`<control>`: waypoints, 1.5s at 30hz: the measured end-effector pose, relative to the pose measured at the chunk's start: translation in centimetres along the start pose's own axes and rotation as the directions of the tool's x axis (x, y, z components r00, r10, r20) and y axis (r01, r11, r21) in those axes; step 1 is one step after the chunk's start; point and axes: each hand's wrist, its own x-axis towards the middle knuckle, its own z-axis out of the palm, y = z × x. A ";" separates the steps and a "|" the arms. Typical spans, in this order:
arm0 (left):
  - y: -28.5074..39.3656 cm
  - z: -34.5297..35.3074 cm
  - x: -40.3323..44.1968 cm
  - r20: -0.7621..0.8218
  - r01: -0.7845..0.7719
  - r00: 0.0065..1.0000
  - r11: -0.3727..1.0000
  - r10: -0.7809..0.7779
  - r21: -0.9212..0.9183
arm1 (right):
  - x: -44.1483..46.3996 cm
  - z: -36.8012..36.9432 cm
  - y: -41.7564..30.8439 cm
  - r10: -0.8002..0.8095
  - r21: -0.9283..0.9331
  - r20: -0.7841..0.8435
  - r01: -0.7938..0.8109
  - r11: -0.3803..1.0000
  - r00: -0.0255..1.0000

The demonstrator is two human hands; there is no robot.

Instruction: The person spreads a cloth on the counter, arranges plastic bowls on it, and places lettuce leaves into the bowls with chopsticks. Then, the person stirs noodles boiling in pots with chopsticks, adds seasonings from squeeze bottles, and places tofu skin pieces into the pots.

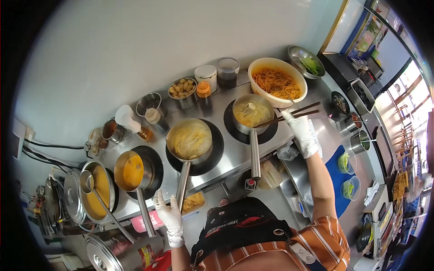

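My right hand (302, 132), in a white glove, is closed around a pair of long brown chopsticks (309, 108). Their tips reach to the rim of the right saucepan (256, 153), which holds noodles in pale yellow broth (252, 114). My left hand (169, 216), also gloved, has its fingers apart between two pan handles. It is closest to the handle of the middle saucepan (183, 183), and whether it touches is unclear. That pan contains pale noodles (191, 141). Further left, another saucepan (143, 212) holds orange soup (134, 170).
A large pot (110, 183) of yellow broth with a ladle (108, 212) stands at the left. Along the wall are squeeze bottles (204, 90), a bowl of brown chunks (182, 88) and a white tub (260, 97) of orange shreds. Cups of greens (347, 189) sit on a blue mat (332, 180).
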 end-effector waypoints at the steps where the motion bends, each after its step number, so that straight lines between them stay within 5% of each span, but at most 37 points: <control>1: 0.8 0.1 0.0 -0.004 0.027 1.000 1.000 -0.027 -0.011 | 0.5 1.6 2.2 -0.019 0.093 -0.002 0.019 0.995 1.000; 3: 2.0 0.7 -0.3 0.019 0.117 0.993 0.992 -0.116 -0.052 | 1.3 4.0 3.8 -0.081 0.175 -0.024 0.084 0.981 0.996; 6: 4.0 1.9 -1.1 0.064 0.056 0.996 0.998 -0.054 -0.021 | 2.6 4.6 4.1 -0.101 0.229 -0.005 0.099 0.968 0.995; 11: 7.0 2.9 -2.7 0.070 0.134 0.989 0.990 -0.130 -0.041 | 2.5 -0.2 2.0 -0.148 0.114 -0.165 0.168 0.979 0.975; 14: 6.7 3.8 -4.0 0.094 0.164 0.984 0.979 -0.153 -0.124 | 3.3 0.4 4.3 -0.314 0.075 -0.245 0.341 0.937 0.917; 21: 8.9 4.0 -4.4 0.095 0.200 0.978 0.971 -0.188 -0.131 | -0.6 0.9 6.6 -0.201 0.213 -0.065 0.210 0.954 0.977; 30: 8.8 5.2 -6.1 0.070 0.148 0.988 0.980 -0.139 -0.133 | 0.0 -5.1 1.9 -0.090 0.081 -0.064 0.095 0.992 0.994; 34: 8.3 5.0 -6.9 0.061 0.160 0.986 0.977 -0.153 -0.142 | 1.5 -3.6 3.8 -0.216 0.176 -0.143 0.239 0.955 0.966; 38: 8.6 5.1 -7.3 0.039 0.144 0.989 0.985 -0.141 -0.092 | 0.7 0.6 7.6 -0.182 0.286 0.010 0.171 0.943 0.983; 40: 8.6 5.1 -7.4 0.029 0.142 0.990 0.987 -0.140 -0.075 | 0.3 -0.5 7.4 -0.242 0.132 0.166 0.222 0.966 0.956; 41: 8.6 5.2 -7.5 0.026 0.148 0.989 0.985 -0.146 -0.088 | 0.1 -0.7 7.7 -0.274 0.326 0.053 0.243 0.914 0.960; 44: 8.7 5.2 -8.2 0.040 0.164 0.986 0.983 -0.161 -0.085 | 0.9 -4.2 5.0 -0.034 0.115 0.101 0.022 0.993 0.994; 45: 8.8 5.3 -8.2 0.052 0.166 0.985 0.984 -0.163 -0.068 | 0.5 -4.6 4.1 -0.136 0.105 0.097 0.126 0.986 0.986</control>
